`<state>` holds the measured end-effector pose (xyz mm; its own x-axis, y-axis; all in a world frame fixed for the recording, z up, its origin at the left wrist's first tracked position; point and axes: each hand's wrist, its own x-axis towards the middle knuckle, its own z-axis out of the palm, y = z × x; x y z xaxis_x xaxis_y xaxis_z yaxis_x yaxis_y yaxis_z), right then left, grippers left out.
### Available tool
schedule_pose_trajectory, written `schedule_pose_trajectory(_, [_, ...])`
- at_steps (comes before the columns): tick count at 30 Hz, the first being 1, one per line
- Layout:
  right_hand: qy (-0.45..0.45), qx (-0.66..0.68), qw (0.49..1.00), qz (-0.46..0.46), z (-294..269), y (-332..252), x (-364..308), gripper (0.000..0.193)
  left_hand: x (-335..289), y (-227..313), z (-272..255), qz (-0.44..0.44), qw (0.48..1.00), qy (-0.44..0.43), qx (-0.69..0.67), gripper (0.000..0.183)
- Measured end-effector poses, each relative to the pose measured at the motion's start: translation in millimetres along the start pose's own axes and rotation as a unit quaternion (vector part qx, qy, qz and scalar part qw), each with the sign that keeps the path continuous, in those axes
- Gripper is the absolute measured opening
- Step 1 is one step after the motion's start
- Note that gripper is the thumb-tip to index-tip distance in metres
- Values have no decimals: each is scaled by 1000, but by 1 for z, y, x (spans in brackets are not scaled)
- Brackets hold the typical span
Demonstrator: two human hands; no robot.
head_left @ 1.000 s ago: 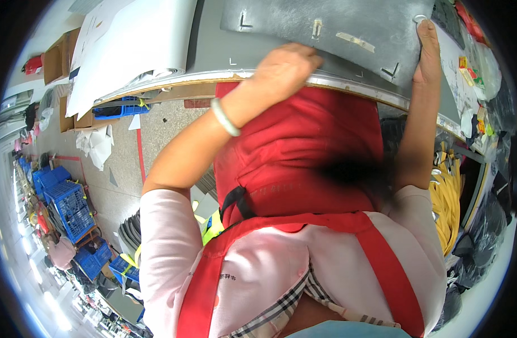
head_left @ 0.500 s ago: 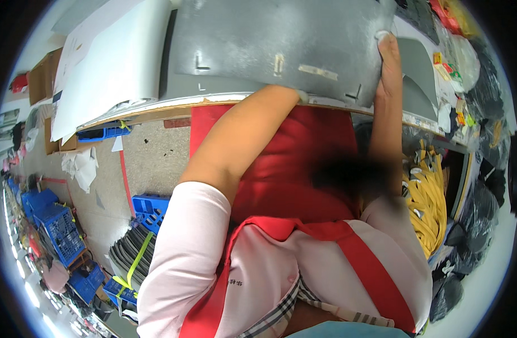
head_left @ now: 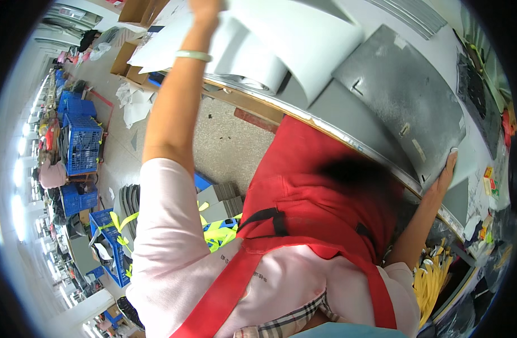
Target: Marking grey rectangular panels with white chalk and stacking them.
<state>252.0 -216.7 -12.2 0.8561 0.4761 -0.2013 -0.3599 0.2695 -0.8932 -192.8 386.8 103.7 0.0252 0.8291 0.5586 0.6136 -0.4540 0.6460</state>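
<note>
At the 3 o'clock side, the right hand (head_left: 447, 169) is clamped on the near right corner of a dark grey template plate (head_left: 405, 90), its thumb lying over the edge; how the fingers sit underneath is hidden. The plate lies at 2 o'clock on the worktable (head_left: 343, 141), slanted across it, with L-shaped slots and patches of tape on its face. A plain grey sheet (head_left: 354, 115) shows along its 8 o'clock edge, partly covered by it.

The left hand (head_left: 205, 8) is stretched out to 11 o'clock, cut off by the upper rim, so I cannot tell whether its fingers are apart, together or on the white material. At 12 o'clock lies a white roll (head_left: 244, 62) with its coiled end toward the person; from 1 o'clock a loose white sheet (head_left: 312, 50) bends over, its corner close to the plate.

The step in hand looks like arranging the flat sheets, with the right hand steadying the plate while the left reaches out. From this pose, any further move seems to call for a firm right-hand hold and care that the white sheet's corner does not catch the plate.
</note>
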Motion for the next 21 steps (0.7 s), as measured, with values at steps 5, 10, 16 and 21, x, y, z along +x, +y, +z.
schedule_pose_trajectory(5, [8,-24,1000,-15,-19,-20,-12,54,-15,-69,-69,-205,970,109,-68,50])
schedule_pose_trajectory(10, [25,-53,998,5,9,-20,-14,55,-77,-195,-96,-175,958,-23,226,63])
schedule_pose_trajectory(16, [-30,-71,997,24,40,10,7,54,-45,-228,-176,-171,869,-18,464,100])
schedule_pose_trajectory(21, [-60,-149,987,5,62,-14,-4,41,-126,-4,-75,44,994,-86,-46,41])
